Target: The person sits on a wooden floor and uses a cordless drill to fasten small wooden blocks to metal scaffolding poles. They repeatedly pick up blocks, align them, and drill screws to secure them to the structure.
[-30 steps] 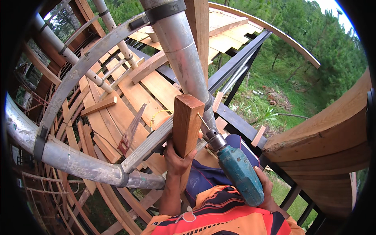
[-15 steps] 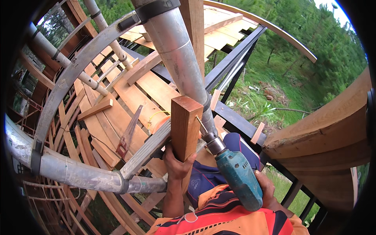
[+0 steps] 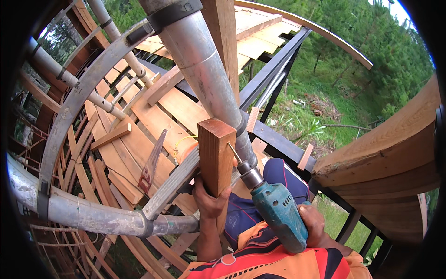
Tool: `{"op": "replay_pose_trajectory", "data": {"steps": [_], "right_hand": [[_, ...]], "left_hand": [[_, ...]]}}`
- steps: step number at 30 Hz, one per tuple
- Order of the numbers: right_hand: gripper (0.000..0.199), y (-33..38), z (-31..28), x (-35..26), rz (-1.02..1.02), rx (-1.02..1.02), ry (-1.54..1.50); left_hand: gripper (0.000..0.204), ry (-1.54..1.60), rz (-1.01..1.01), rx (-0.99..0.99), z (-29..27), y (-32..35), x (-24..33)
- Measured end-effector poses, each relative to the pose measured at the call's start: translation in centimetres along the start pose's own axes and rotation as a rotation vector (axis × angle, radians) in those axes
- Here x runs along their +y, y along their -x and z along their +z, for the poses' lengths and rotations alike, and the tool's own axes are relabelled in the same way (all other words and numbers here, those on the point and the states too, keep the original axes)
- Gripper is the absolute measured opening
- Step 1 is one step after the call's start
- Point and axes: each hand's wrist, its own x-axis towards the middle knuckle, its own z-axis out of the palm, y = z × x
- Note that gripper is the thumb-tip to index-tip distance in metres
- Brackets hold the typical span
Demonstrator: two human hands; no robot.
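A wooden post (image 3: 216, 156) is gripped upright by the left hand (image 3: 210, 201) beside a scaffold pipe (image 3: 204, 79), while a teal power drill (image 3: 278, 216), clasped in the right hand (image 3: 314, 224), is set with its bit (image 3: 233, 152) against the post's side; the bit appears barely entered, so the hole is judged unfinished. Below, plank decking (image 3: 158, 116) with a handsaw (image 3: 151, 162) is seen on an outdoor scaffold above grass.

Beside the reddish-brown square wooden post (image 3: 215, 156): a teal plastic power drill (image 3: 280, 215), grey metal scaffold pipes (image 3: 204, 74), and an orange, black-striped shirt (image 3: 278, 260).
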Motion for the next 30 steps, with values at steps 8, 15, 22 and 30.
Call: {"op": "replay_pose_trajectory", "data": {"steps": [8,15,22,30], "right_hand": [[0.058,-0.3,0.3,0.0,-0.009,-0.007,0.065],[0.063,-0.4,-0.4,-0.2,0.0,-0.086,0.102],[0.073,0.3,-0.3,0.0,0.047,-0.067,0.018],[0.072,0.0,-0.1,-0.6,0.084,-0.057,0.013]], "left_hand": [[0.073,-0.035,0.041,0.026,0.0,0.0,-0.3],[0.074,-0.065,0.027,0.02,-0.1,0.7,-0.6],[0.077,-0.153,0.119,0.191,0.8,0.5,0.8],[0.086,-0.824,0.552,0.276,-1.3,-0.2,7.0]]}}
